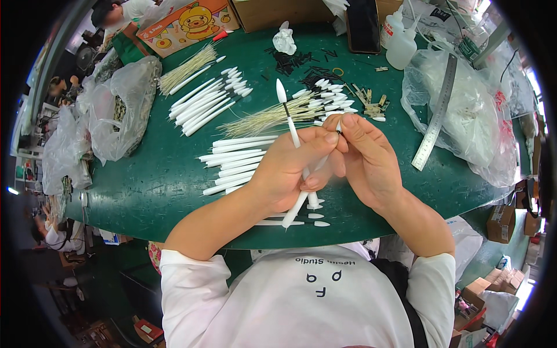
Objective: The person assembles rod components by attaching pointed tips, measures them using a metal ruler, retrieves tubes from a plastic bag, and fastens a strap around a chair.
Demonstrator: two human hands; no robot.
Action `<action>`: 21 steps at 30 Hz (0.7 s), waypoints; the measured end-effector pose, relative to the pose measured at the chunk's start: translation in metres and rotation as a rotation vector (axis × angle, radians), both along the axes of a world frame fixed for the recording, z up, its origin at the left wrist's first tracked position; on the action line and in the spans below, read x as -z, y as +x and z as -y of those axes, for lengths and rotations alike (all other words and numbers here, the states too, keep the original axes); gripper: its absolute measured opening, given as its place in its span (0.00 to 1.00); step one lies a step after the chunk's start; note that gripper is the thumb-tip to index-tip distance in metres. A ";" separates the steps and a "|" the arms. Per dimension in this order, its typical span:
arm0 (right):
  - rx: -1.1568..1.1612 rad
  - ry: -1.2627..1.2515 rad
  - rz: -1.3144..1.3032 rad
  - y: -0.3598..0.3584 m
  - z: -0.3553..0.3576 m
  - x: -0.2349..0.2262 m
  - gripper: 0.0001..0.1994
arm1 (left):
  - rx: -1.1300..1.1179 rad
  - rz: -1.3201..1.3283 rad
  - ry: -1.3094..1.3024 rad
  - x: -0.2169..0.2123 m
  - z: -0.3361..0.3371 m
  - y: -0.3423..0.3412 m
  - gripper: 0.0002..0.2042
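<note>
White stick [294,133] tilts above the green worktop [127,191], left hand [279,165] closed round it in a firm grip.
Right hand [372,159] pinches a small dark piece [339,132]; lettering marks white shirt [255,301] and orange box [168,36].

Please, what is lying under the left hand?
White sticks on the green table run out of sight beneath the left hand and forearm; below these, white pointed tips show. What hand and forearm cover cannot be seen.

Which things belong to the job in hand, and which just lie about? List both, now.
Likely part of the job:
- white-tipped stick in the left hand
- small dark piece pinched by the right hand
- white sticks, pale stalks, black bits

Seemingly just lying about:
- phone
- orange box
- crumpled white tissue
</note>
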State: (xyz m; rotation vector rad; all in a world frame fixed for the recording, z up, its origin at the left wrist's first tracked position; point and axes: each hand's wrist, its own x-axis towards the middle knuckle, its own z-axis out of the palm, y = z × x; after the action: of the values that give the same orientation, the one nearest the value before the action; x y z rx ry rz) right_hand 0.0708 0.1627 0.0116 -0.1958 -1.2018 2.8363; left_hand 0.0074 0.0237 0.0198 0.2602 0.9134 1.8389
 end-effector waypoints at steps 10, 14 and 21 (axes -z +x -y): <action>0.038 -0.022 0.039 0.001 0.000 -0.009 0.20 | -0.008 -0.001 0.067 0.001 0.001 -0.001 0.12; 0.036 -0.033 0.025 0.000 -0.003 -0.009 0.20 | -0.038 -0.028 0.085 -0.002 0.001 -0.001 0.13; 0.062 -0.089 0.014 -0.004 -0.008 -0.001 0.21 | -0.089 -0.046 0.067 -0.007 0.011 -0.006 0.14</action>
State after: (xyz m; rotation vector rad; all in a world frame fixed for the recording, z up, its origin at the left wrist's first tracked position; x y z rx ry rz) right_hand 0.0672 0.1703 0.0129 -0.2528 -1.0535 2.8413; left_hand 0.0019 0.0128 0.0268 0.3086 0.9091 1.9552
